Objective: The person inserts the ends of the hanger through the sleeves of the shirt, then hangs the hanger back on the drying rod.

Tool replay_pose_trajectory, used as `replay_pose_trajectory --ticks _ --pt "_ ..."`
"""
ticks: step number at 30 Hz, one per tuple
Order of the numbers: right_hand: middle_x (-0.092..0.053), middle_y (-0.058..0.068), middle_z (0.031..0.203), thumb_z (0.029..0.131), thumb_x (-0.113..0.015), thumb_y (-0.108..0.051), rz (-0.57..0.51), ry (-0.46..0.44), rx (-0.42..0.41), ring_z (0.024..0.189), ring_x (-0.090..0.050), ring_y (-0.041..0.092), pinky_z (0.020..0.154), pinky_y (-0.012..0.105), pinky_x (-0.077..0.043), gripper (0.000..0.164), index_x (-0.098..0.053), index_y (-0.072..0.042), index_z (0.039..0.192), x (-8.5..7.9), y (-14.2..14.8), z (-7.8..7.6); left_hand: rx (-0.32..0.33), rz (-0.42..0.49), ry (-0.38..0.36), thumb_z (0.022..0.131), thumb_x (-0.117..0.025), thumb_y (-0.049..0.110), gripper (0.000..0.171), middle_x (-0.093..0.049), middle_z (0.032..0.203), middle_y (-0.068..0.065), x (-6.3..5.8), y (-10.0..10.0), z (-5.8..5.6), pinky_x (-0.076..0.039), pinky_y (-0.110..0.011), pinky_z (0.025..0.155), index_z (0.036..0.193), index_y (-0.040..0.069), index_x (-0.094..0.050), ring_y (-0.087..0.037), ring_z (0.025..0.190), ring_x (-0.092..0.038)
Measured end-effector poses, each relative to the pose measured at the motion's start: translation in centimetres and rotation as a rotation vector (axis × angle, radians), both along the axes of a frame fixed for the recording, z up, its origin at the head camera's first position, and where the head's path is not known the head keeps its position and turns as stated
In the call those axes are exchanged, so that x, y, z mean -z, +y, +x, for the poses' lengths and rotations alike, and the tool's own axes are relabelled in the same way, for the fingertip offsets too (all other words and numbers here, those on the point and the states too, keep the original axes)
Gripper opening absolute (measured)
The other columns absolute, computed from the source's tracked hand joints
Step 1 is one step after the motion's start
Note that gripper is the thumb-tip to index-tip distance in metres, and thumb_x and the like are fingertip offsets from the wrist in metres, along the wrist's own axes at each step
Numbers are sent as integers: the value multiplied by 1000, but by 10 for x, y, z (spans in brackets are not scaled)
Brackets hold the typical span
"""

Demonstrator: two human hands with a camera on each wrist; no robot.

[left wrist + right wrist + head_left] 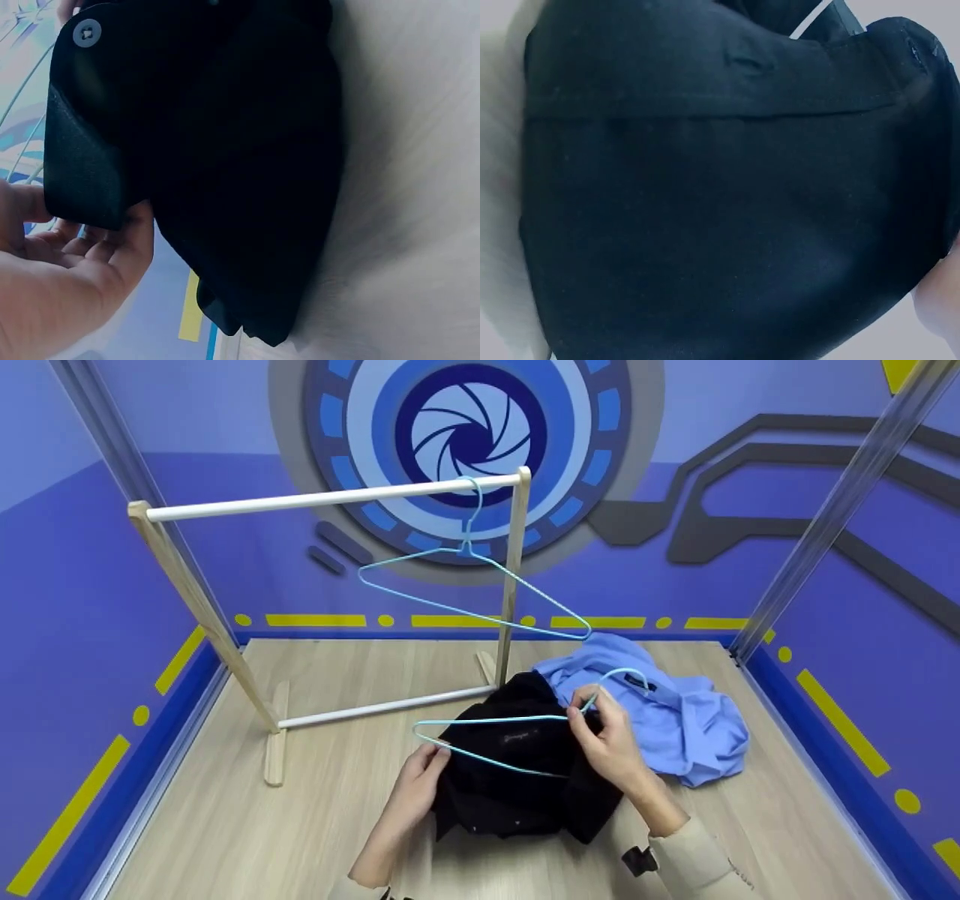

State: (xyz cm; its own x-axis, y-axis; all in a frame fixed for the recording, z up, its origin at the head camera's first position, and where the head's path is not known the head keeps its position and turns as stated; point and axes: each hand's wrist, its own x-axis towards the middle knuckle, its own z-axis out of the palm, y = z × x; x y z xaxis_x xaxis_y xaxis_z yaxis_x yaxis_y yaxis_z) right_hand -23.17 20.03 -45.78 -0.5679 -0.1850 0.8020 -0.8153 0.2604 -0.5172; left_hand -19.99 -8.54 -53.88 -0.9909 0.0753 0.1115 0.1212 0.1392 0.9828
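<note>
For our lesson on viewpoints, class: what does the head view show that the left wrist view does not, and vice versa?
Only the head view: the blue shirt and the rack's lower bar.
Only the left wrist view: the stitched centre of a pale button.
Both: the left hand, the black garment and the wood-grain tabletop.

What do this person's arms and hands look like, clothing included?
The left hand and right hand are ungloved. Each arm has a beige sleeve. A small black object sits by the right cuff; its details are unclear.
</note>
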Motion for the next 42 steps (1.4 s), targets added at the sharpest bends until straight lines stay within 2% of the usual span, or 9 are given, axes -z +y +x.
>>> replay_pose_trajectory --ticks 5,10,13,19,21,23,27,33,42 --pt "-56 19 86 86 -56 23 40 -27 18 82 -55 25 81 25 -43 15 -55 9 92 3 3 0 3 142 -72 109 -52 20 28 -63 118 -9 -5 -3 -1 -37 -34 103 116 -4 -64 -19 116 -51" --pt "-57 22 89 91 -56 17 72 -34 19 84 -55 26 82 24 -43 7 -54 11 93 4 4 2 20 297 -108 109 -52 20 23 -58 100 -3 -7 -6 -3 -38 -30 97 100 1 -64 -18 104 -50" --pt "-57 23 90 90 -57 17 78 -44 27 85 -56 26 84 24 -42 8 -54 12 94 5 4 1 39 409 -123 108 -52 16 20 -58 97 0 -7 -7 -3 -39 -27 97 97 6 -65 -16 102 -52" --pt "-59 19 94 93 -57 14 87 -50 28 88 -56 25 86 26 -42 8 -55 8 98 28 13 -13 112 585 -172 109 -46 15 23 -62 109 -3 -9 -7 0 -45 -27 99 110 6 -67 -14 109 -57" --pt "-60 19 94 94 -57 14 87 -49 25 89 -56 25 86 25 -43 7 -55 9 99 27 13 -12 129 593 -184 110 -44 26 29 -60 113 -3 -8 -8 0 -43 -28 102 115 6 -65 -15 112 -54" --pt "-60 19 94 92 -57 16 86 -54 22 89 -57 26 87 25 -43 9 -55 10 98 22 11 -8 183 587 -176 113 -35 37 41 -61 118 -2 -1 -11 -2 -42 -28 103 120 9 -64 -15 116 -54" --pt "-58 23 92 91 -55 19 79 -54 27 88 -57 30 87 25 -43 9 -53 14 96 9 6 0 298 598 -154 109 -30 57 58 -62 124 -3 0 -16 -1 -41 -33 106 125 11 -62 -19 121 -55" --pt "-58 22 93 91 -55 19 79 -54 32 88 -57 28 87 25 -43 8 -53 13 97 9 8 0 366 649 -132 111 -39 46 44 -64 118 -3 -14 -19 2 -42 -32 105 119 13 -67 -18 117 -56" --pt "-61 22 94 88 -59 23 107 -46 43 87 -59 31 85 21 -43 15 -56 13 99 17 14 -7 320 634 -108 113 -42 32 39 -65 121 -10 -19 -22 -1 -48 -36 101 126 2 -63 -22 116 -59"
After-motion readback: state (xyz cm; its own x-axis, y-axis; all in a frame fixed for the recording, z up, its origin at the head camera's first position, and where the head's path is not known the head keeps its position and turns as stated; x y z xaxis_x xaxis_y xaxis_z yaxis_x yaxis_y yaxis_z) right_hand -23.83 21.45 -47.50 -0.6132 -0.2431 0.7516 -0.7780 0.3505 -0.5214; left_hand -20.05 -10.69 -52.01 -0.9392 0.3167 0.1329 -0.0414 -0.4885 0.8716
